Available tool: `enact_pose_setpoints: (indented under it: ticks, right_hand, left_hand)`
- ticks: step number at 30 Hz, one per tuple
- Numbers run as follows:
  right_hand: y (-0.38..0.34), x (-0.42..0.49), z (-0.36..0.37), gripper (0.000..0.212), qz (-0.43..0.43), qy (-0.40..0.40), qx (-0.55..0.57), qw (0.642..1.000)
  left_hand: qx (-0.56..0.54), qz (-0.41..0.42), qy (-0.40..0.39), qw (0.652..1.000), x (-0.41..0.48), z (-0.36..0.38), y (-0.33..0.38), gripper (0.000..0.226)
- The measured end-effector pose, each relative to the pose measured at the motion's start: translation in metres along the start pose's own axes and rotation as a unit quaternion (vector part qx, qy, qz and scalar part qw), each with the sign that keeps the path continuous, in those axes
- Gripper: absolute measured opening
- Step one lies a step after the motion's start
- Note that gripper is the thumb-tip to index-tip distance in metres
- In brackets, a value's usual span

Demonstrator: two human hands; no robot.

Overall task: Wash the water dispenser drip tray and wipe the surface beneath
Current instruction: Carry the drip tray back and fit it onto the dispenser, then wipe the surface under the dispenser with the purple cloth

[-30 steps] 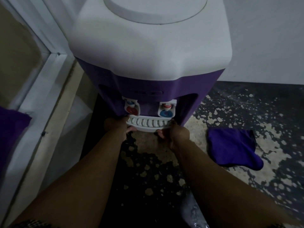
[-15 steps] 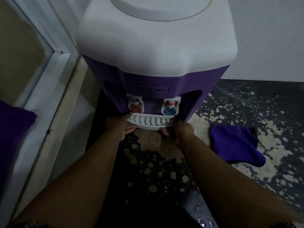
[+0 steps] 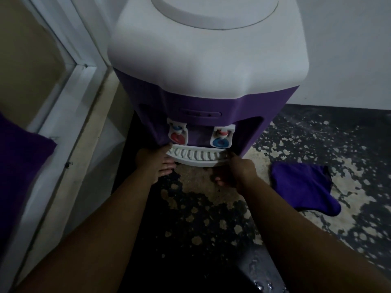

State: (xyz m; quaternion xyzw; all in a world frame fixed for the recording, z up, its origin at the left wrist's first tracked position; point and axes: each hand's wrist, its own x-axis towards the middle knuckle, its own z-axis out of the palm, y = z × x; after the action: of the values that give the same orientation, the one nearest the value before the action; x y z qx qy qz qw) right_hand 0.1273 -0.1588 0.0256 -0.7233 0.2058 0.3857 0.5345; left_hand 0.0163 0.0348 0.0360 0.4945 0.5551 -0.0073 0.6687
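Observation:
A purple and white water dispenser [image 3: 203, 66] stands on the floor against the wall. Its white slotted drip tray [image 3: 195, 157] juts out at the base, under a red tap [image 3: 177, 137] and a blue tap [image 3: 221, 142]. My left hand [image 3: 155, 164] grips the tray's left end, thumb on top and fingers underneath. My right hand [image 3: 237, 173] holds the tray's right end in the same way. The tray's underside and the surface beneath it are hidden.
A purple cloth [image 3: 302, 186] lies on the worn, speckled floor [image 3: 203, 212] to the right of the dispenser. A white door frame [image 3: 69, 115] runs along the left. Another purple cloth [image 3: 19, 172] shows at the left edge. Wet drops glisten on the floor near the bottom.
The view has shifted so the dispenser sits further right and higher. Both hands stay on the ends of the drip tray, which shows no clear movement out of the dispenser.

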Motion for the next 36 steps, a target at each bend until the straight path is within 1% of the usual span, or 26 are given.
enact_pose_setpoints:
  ticks: [1,2,4,5,7,8,10,13,14,15,17,19,21,23,24,27,29,30,31,34,36]
  right_hand:
    - [0.002,0.000,-0.005,0.049,-0.021,0.024,-0.051,0.998]
    - [0.004,-0.001,-0.011,0.046,-0.047,0.045,-0.097,0.993]
    - [0.009,-0.008,-0.023,0.028,-0.124,0.070,-0.170,0.975]
    - [0.011,-0.010,-0.029,0.021,-0.169,0.084,-0.206,0.960]
    - [0.015,-0.018,-0.043,0.012,-0.235,0.111,-0.247,0.934]
    - [0.017,-0.021,-0.051,0.012,-0.254,0.119,-0.258,0.924]
    - [0.021,-0.023,-0.069,0.019,-0.285,0.147,-0.283,0.904]
    - [0.029,-0.021,-0.101,0.029,-0.314,0.221,-0.352,0.853]
    - [0.032,-0.019,-0.111,0.035,-0.304,0.245,-0.381,0.838]
    - [0.034,-0.018,-0.121,0.043,-0.276,0.261,-0.411,0.829]
    - [0.039,-0.015,-0.138,0.064,-0.212,0.259,-0.457,0.824]
    - [0.048,-0.007,-0.153,0.084,-0.156,0.220,-0.484,0.833]
    - [0.059,0.002,-0.162,0.095,-0.121,0.177,-0.496,0.841]
    - [0.067,0.008,-0.166,0.092,-0.127,0.157,-0.513,0.834]
    - [0.070,0.010,-0.166,0.087,-0.138,0.161,-0.522,0.826]
    - [0.071,0.012,-0.163,0.074,-0.172,0.208,-0.552,0.789]
    - [0.071,0.013,-0.158,0.067,-0.202,0.228,-0.564,0.768]
    - [0.072,0.014,-0.155,0.063,-0.219,0.231,-0.562,0.764]
    - [0.072,0.014,-0.152,0.059,-0.238,0.231,-0.550,0.767]
    - [0.074,0.005,-0.134,0.055,-0.295,0.226,-0.474,0.798]
    - [0.079,-0.007,-0.116,0.056,-0.340,0.208,-0.459,0.794]
  left_hand:
    - [0.008,0.007,0.001,1.000,-0.002,0.000,-0.003,0.050]
    - [0.015,0.016,0.003,1.000,-0.005,0.000,-0.005,0.048]
    - [0.035,0.041,0.016,0.998,-0.010,0.000,-0.011,0.044]
    - [0.050,0.060,0.028,0.997,-0.013,0.001,-0.016,0.042]
    - [0.092,0.116,0.062,0.987,-0.020,0.002,-0.028,0.038]
    - [0.117,0.148,0.080,0.979,-0.024,0.003,-0.034,0.035]
    - [0.202,0.208,0.119,0.950,-0.032,0.005,-0.049,0.030]
    - [0.331,0.276,0.145,0.890,-0.045,0.009,-0.066,0.016]
    - [0.361,0.297,0.142,0.873,-0.048,0.010,-0.072,0.013]
    - [0.384,0.315,0.141,0.857,-0.049,0.010,-0.077,0.011]
    - [0.411,0.343,0.140,0.833,-0.049,0.008,-0.088,0.009]
    - [0.436,0.355,0.140,0.815,-0.050,0.006,-0.097,0.010]
    - [0.465,0.343,0.147,0.803,-0.049,0.004,-0.105,0.014]
    - [0.485,0.326,0.146,0.798,-0.049,-0.001,-0.115,0.021]
    - [0.494,0.326,0.141,0.794,-0.049,-0.002,-0.119,0.026]
    - [0.507,0.349,0.135,0.776,-0.049,-0.006,-0.128,0.033]
    - [0.502,0.360,0.137,0.774,-0.050,-0.007,-0.129,0.034]
    - [0.500,0.363,0.138,0.774,-0.050,-0.007,-0.129,0.034]
    - [0.500,0.367,0.139,0.772,-0.049,-0.007,-0.129,0.034]
    - [0.499,0.380,0.137,0.767,-0.048,-0.009,-0.129,0.035]
    - [0.495,0.388,0.133,0.766,-0.047,-0.012,-0.129,0.035]
